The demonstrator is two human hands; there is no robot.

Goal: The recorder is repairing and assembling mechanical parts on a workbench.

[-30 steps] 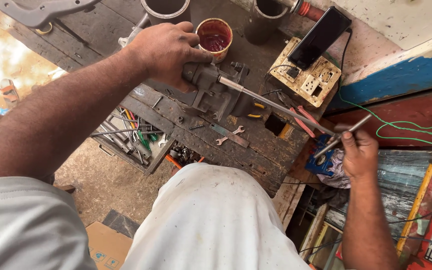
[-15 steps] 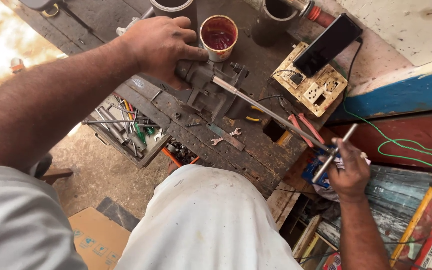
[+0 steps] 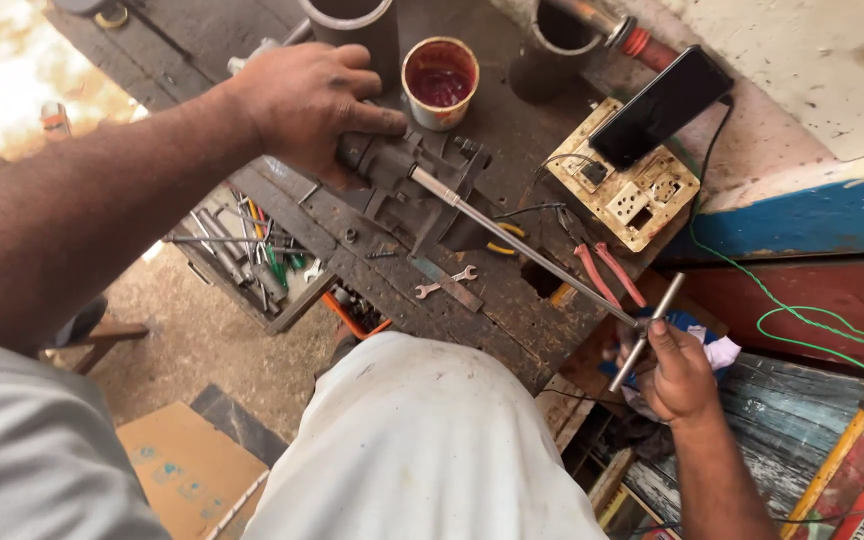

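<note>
At the near edge of the workbench (image 3: 512, 330), the right hand (image 3: 680, 375) has dropped lower and closer to the body than it was a second ago, and the cross handle (image 3: 649, 330) it grips now stands tilted, upper end to the right. The fingers are clenched around the lower half of this short metal bar. The left hand (image 3: 312, 105) has kept its place on the far end of the assembly, though the whole view sits slightly lower on the bench than before.

The long steel rod (image 3: 522, 245) is thin, straight and bright. It runs diagonally from the cross handle up and left into the dark metal casting (image 3: 417, 185), a grey, greasy block with ribs and a flanged side. The casting lies flat on the bench top, directly under and just right of the left hand, whose palm presses on it with the thumb stretched along its upper edge.

Beside the rod lie a small spanner (image 3: 442, 285) and red-handled pliers (image 3: 607, 275). Beyond the casting stands a tin of red liquid (image 3: 439, 82); farther right, a dark phone (image 3: 660, 105) rests on a yellowed socket board (image 3: 627, 190).
</note>
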